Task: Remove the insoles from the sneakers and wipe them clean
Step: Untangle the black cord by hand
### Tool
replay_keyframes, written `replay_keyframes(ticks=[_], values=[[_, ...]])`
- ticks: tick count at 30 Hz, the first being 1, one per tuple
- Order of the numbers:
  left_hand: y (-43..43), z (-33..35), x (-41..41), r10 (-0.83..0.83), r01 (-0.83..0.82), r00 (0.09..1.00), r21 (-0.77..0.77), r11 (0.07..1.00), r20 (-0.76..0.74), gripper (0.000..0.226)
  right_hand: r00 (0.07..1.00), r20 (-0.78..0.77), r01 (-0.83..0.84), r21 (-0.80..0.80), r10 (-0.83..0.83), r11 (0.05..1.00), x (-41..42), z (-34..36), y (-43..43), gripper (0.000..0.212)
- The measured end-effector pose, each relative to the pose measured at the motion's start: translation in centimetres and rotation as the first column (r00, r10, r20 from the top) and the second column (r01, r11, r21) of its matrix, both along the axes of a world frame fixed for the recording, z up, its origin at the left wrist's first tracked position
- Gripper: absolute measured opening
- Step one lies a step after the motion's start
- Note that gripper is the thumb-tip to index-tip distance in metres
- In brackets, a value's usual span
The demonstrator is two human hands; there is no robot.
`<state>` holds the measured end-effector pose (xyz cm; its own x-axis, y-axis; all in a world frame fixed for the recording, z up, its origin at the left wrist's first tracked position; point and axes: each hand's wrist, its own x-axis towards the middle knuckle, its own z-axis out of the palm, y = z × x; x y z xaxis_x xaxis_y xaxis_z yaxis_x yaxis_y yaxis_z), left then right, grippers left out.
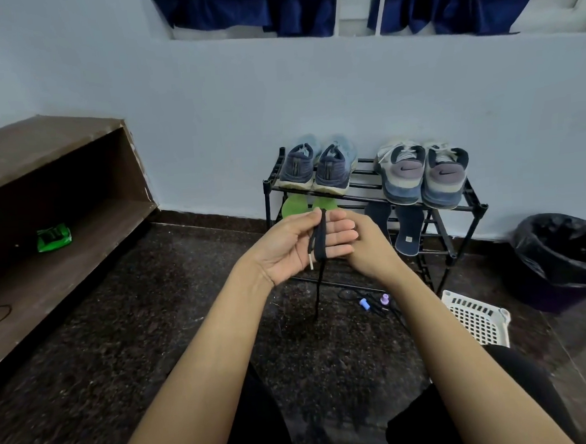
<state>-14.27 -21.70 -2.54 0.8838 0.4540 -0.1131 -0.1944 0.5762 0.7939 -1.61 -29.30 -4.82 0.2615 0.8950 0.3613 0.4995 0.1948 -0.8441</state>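
Trouble spot is dead centre of the frame. The dark shoelace (320, 240) drapes over the left hand (291, 251), and its loose tail dangles toward the floor, just above the small blue and purple pieces (365, 303) and their cords. One quick pull could snag it there, or the loop could slide off those flat fingers.

The green insoles (294, 204) and dark insoles (408, 230) sit on the lower tier of the rack (267, 206), under the blue sneakers (317, 167) and grey sneakers (422, 174). The dark ones lean, so a bump to the rack could tip them.

Now the grip. The left palm faces up, fingers stretched nearly flat, thumb pinning the lace against the forefinger up top. The right hand (370, 249) sits just behind those fingers, touching them. Its own fingers are hidden, so I can't tell what they hold.
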Motion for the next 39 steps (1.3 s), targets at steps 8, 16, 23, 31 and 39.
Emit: replay_keyframes(ticks=[8, 16, 23, 31, 39], values=[[1.3, -0.3, -0.2, 0.093, -0.091, 0.993, -0.032, 0.995, 0.069, 0.037, 0.992, -0.092, 0.070, -0.167, -0.086, 0.983, -1.1, -2.3, 1.0, 0.027], [3.3, -1.0, 0.0, 0.286, -0.293, 0.949, 0.039, 0.955, 0.129, 0.039, 0.960, -0.267, -0.142, -0.214, 0.082, 0.967, -2.1, -2.3, 0.8, 0.028], [4.2, -0.9, 0.1, 0.462, -0.462, 0.871, -0.041, 0.886, 0.165, 0.039, 0.885, -0.426, -0.334, -0.303, 0.187, 0.893, -2.3, -0.6, -0.5, 0.027], [4.5, -1.3, 0.3, 0.462, -0.465, 0.874, -0.018, 0.885, 0.149, 0.039, 0.914, -0.380, -0.288, -0.359, 0.143, 0.888, -1.6, 0.6, -1.5, 0.022], [4.3, -1.5, 0.6, 0.421, -0.430, 0.891, 0.020, 0.902, 0.167, 0.039, 0.920, -0.391, -0.138, -0.360, -0.015, 0.923, -1.1, 0.3, -1.4, 0.025]])
